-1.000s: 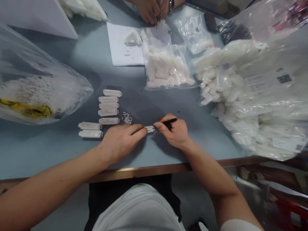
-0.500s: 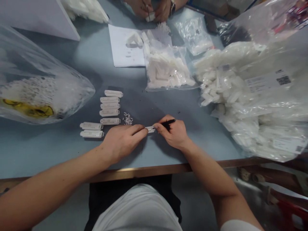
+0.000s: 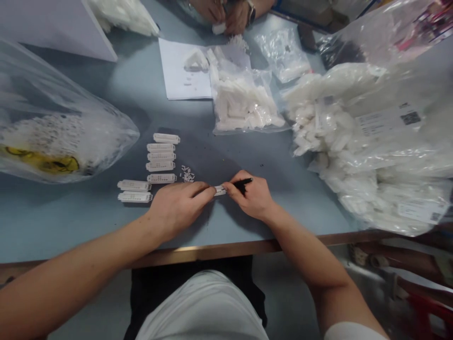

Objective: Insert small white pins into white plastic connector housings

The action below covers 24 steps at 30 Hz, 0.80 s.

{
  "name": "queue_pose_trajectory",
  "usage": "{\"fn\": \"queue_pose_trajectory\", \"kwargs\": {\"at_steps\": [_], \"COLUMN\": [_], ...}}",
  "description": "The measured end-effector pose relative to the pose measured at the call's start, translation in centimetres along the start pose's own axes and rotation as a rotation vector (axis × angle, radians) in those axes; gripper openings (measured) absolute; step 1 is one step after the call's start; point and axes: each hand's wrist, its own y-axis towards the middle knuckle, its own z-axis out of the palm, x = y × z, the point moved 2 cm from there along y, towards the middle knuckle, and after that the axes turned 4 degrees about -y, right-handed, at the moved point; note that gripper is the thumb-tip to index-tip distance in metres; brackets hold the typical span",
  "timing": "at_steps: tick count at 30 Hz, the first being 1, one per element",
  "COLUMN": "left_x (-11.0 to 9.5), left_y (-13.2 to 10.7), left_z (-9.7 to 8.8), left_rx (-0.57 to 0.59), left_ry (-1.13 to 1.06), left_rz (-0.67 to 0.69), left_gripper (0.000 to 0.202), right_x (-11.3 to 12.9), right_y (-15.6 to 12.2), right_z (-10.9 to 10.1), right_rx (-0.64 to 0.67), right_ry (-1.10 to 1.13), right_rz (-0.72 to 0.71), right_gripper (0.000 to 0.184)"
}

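My left hand [image 3: 179,205] lies on the grey-blue table [image 3: 88,222] with fingers closed on a small white plastic connector [image 3: 220,190], most of which is hidden under the fingers. My right hand [image 3: 253,198] pinches a thin black tool [image 3: 243,181] and its tip meets the connector's right end. Just left of my hands lie several finished-looking white connectors [image 3: 160,163] in rows. A small heap of tiny white bits [image 3: 187,174] sits beside them.
Large clear bags of white plastic parts fill the right side [image 3: 371,141] and the left side [image 3: 53,137]. A smaller bag [image 3: 244,101] and a white paper sheet [image 3: 184,71] lie further back. Another person's hands [image 3: 226,14] work at the far edge.
My right hand and the black tool have shifted slightly left toward the connector. The other person's hands at the far edge have moved a little further away.
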Motion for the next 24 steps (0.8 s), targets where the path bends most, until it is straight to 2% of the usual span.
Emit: {"fn": "queue_pose_trajectory", "kwargs": {"at_steps": [6,16,24], "left_x": [-0.15,-0.02,-0.02], "left_y": [0.4,0.26,0.3], "left_z": [-0.43,-0.19,-0.19], "left_rx": [-0.034,-0.042,-0.017], "left_ry": [0.01,0.002,0.03], "left_rz": [-0.061,-0.057,-0.054], "left_gripper": [0.02,0.021,0.022], "right_x": [-0.28,-0.13,0.16], "right_y": [-0.08,-0.02,-0.09], "right_z": [-0.31,-0.01,0.06], "right_rx": [-0.05,-0.018,-0.018], "right_ry": [0.13,0.128,0.026], "right_rz": [0.158,0.151,0.114], "right_gripper": [0.033,0.034,0.033]}}
